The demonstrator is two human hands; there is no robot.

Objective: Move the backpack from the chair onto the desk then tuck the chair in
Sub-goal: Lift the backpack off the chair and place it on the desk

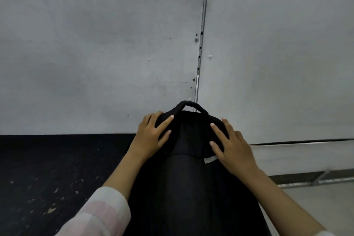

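The backpack [191,178], at lower centre, is held at its top between the left grip [153,134] and right grip [231,145], both with fingers spread flat.

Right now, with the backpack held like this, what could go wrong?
Slip: the left hand and right hand only press the upper sides of the backpack with spread fingers, and the top handle is unheld.
Snag: the bag blocks the view below, so it might catch the edge of the pale surface at right, probably the desk.
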